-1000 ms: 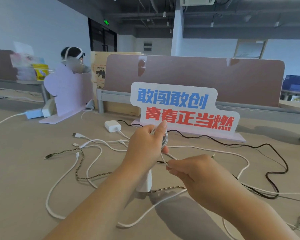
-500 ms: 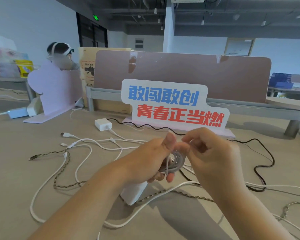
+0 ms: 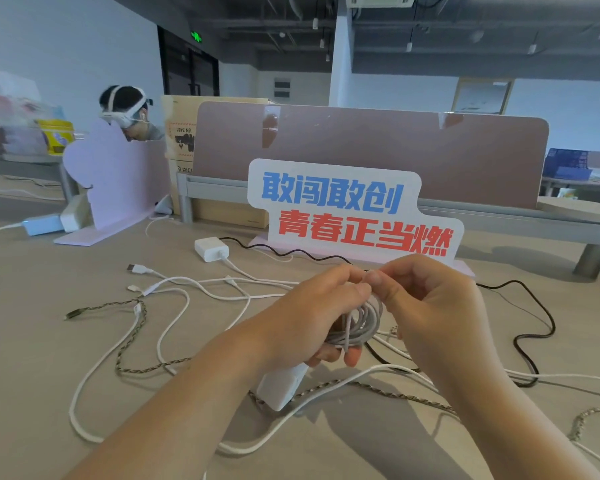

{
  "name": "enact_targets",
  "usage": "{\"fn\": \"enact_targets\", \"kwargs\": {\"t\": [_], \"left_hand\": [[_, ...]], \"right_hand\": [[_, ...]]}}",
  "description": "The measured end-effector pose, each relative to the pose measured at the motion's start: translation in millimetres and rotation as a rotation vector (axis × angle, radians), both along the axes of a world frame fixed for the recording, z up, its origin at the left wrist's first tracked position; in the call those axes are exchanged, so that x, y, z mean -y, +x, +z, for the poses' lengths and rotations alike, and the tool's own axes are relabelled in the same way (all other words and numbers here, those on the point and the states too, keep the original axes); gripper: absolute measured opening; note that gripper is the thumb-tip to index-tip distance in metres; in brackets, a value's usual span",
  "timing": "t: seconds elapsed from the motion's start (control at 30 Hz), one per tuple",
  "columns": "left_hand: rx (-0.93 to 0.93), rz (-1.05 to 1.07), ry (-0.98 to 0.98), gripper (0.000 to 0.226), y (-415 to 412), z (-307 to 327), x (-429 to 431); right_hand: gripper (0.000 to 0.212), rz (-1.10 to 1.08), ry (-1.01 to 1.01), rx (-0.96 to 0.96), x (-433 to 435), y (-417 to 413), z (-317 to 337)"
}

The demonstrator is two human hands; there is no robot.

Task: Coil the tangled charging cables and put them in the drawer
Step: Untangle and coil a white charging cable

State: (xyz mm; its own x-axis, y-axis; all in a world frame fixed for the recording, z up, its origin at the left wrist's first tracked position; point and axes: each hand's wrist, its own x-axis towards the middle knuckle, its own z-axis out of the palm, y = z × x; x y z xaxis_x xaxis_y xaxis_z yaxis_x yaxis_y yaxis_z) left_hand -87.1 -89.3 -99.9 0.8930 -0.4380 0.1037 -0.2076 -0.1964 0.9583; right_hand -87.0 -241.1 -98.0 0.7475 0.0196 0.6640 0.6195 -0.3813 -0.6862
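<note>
We've got the coiled cable (image 3: 359, 323) up over the table (image 3: 32, 341). Our left hand (image 3: 312, 317) is wrapped round the loops and our right hand (image 3: 426, 306) pinches the strand at the top (a white charger brick (image 3: 281, 384) pokes out just below the left hand). Loose white cables (image 3: 201, 289), a braided cable (image 3: 132, 341) and a black cable (image 3: 534, 327) sprawl across the table.

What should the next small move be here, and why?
Probably the right hand winds the strand it seems to pinch around the white cable coil to bind it. The left hand grips several gathered loops, with the white charger brick just below it.
</note>
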Motion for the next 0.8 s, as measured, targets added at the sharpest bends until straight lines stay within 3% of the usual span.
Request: {"fn": "enact_targets", "kwargs": {"t": [0.13, 0.27, 0.37, 0.5, 0.7, 0.8], "left_hand": [[-0.008, 0.030, -0.080, 0.027, 2, -4, 1], [-0.023, 0.079, -0.182, 0.036, 6, -3, 2], [-0.071, 0.271, -0.239, 0.036, 12, -1, 2], [-0.132, 0.520, -0.207, 0.029, 21, -3, 1], [-0.312, 0.308, -0.545, 0.041, 15, 3, -7], [-0.386, 0.229, -0.590, 0.039, 14, 5, -11]], "right_hand": [[0.011, -0.040, -0.183, 0.001, 2, 9, -8], [0.034, -0.008, -0.388, -0.044, 5, 12, -11], [0.029, -0.015, -0.570, -0.126, 3, 14, -15], [0.022, -0.001, -0.623, -0.111, -1, 13, -20], [0.020, 0.081, -0.599, -0.156, -10, 10, -24], [0.019, 0.064, -0.658, -0.214, -9, 13, -25]]}}
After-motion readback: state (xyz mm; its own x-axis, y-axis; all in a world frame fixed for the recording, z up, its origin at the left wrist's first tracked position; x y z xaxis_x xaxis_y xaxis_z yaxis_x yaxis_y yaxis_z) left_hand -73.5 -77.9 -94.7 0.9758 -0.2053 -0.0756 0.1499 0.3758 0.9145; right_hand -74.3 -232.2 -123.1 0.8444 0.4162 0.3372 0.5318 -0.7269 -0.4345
